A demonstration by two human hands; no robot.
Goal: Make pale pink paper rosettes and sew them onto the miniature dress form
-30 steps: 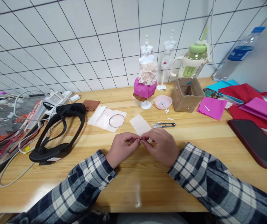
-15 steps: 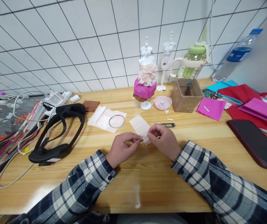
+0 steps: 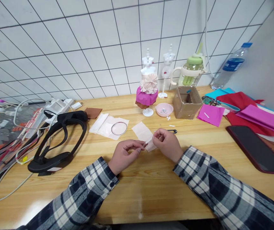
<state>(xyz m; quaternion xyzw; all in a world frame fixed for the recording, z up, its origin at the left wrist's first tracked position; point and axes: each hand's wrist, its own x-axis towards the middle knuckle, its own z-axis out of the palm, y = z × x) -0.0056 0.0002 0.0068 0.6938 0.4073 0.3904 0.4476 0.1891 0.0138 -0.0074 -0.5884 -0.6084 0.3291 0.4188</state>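
Note:
Close together over the wooden table, both hands are closed in a pinch. Between the thumb and forefinger of my left hand a thin whitish sliver sticks out, too small to name. The fingertips of my right hand are pressed together; what they hold, if anything, is hidden. Behind and between the fingers lies a pale pink strip of paper, its near end partly covered. Just beyond my right hand are small black thread snips, mostly hidden by that hand. Small white bits lie near the snips.
A small dress form in paper clothing stands behind, by a pink bowl and a cardboard box. Leftward lie a clear ring on pale paper and a black headset. A phone and coloured paper are right.
The camera view has tilted up and shifted slightly, so the scene sits lower. Both hands stay pinched over the paper strip, and the whitish sliver at the left fingertips now shows more plainly.

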